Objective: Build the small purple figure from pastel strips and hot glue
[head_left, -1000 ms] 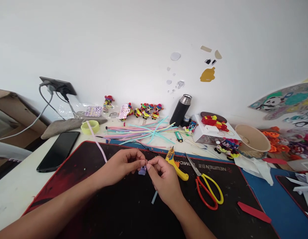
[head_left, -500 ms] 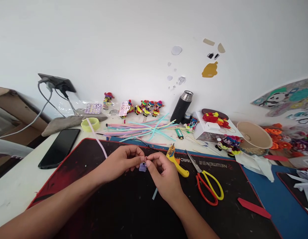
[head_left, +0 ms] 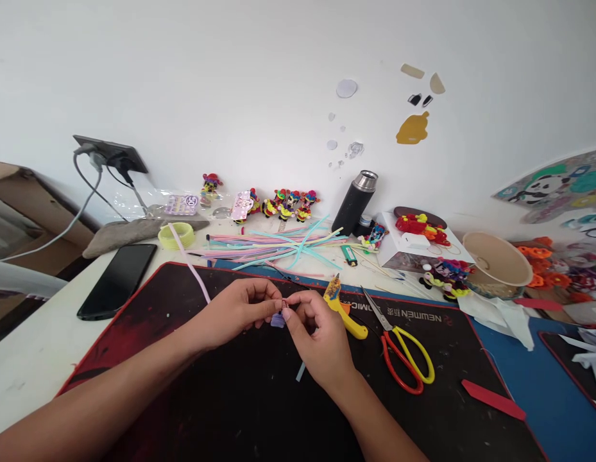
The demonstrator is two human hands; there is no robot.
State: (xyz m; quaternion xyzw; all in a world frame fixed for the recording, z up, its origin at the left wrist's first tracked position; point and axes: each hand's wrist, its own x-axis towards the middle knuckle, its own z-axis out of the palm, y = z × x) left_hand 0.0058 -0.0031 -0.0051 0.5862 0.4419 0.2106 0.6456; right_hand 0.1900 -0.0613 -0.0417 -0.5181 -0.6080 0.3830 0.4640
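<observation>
My left hand (head_left: 244,307) and my right hand (head_left: 319,337) meet over the black mat, thumbs and forefingers pinched together. Between them is a small purple fuzzy piece (head_left: 277,320) with a thin reddish bit at its top, mostly covered by the fingertips. A lilac pipe cleaner (head_left: 190,266) rises behind my left hand; whether it touches the hand is hidden. Below my right palm pokes out a pale blue stick (head_left: 301,371). Just right of that hand lie a yellow glue gun (head_left: 346,314) and scissors (head_left: 396,343) with red and yellow handles.
Behind the mat (head_left: 221,391) lies a bundle of pastel pipe cleaners (head_left: 259,247). Around it are a yellow tape roll (head_left: 176,236), a black phone (head_left: 117,282), small colourful figures (head_left: 290,206), a black flask (head_left: 354,204), a green lighter (head_left: 349,255) and a beige bowl (head_left: 497,260). A red strip (head_left: 493,399) lies at right.
The camera view has shifted slightly. Both hands keep their pinch on the small purple piece, which sits a little higher between the fingertips.
</observation>
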